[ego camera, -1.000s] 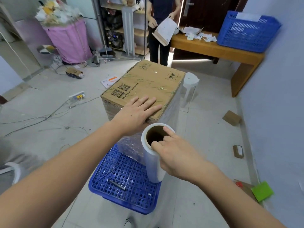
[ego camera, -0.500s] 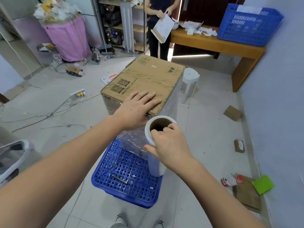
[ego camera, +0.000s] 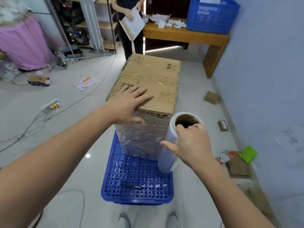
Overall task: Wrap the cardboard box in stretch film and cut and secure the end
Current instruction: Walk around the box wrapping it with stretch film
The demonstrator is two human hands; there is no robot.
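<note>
A tall brown cardboard box point(ego camera: 154, 79) stands on an upturned blue crate point(ego camera: 139, 181); its near side is covered in shiny stretch film. My left hand point(ego camera: 130, 102) lies flat on the near left corner of the box top, fingers spread. My right hand point(ego camera: 190, 142) holds an upright roll of stretch film point(ego camera: 171, 145) by its top rim, fingers hooked into the cardboard core, thumb sticking out to the left. The roll hangs beside the box's near right corner. A dark pen-like tool point(ego camera: 131, 185) lies on the crate.
Another person point(ego camera: 131, 25) stands behind the box holding papers. A wooden bench point(ego camera: 185, 37) with a blue basket point(ego camera: 212, 14) runs along the right wall. Cables and a power strip point(ego camera: 51, 106) lie on the floor at left; cardboard scraps point(ego camera: 211, 97) and a green pad point(ego camera: 248, 153) lie at right.
The view has swung round the box's near corner. My right hand carried the roll to the right, past that corner. My left hand stayed on the box top.
</note>
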